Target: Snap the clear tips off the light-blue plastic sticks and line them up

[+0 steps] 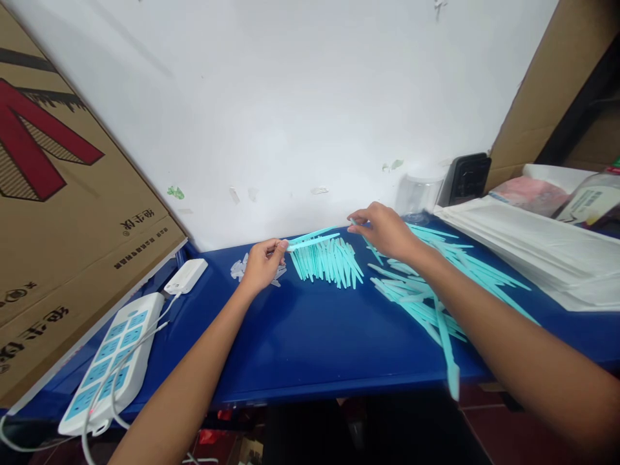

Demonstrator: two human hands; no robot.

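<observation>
My left hand (265,263) is closed, thumb and fingers pinching a slim turquoise eyebrow razor (314,241) that points to the right. A second turquoise stick lies just behind it. Below them, a row of similar razors (327,261) lies side by side on the blue table (290,349). Small clear plastic caps (239,267) are scattered around my left hand, partly hidden by it. My right hand (382,229) is closed in a pinch above the table; a small pale tip shows at its fingers, too little to name. Beneath my right forearm spreads a loose pile of turquoise razors (421,300).
A white power strip (113,361) with cables and a white adapter (186,276) sit at left, beside a large cardboard box (72,194). A clear jar (420,194), a black object (469,179) and stacked white sheets (533,248) stand at right. One razor overhangs the front edge.
</observation>
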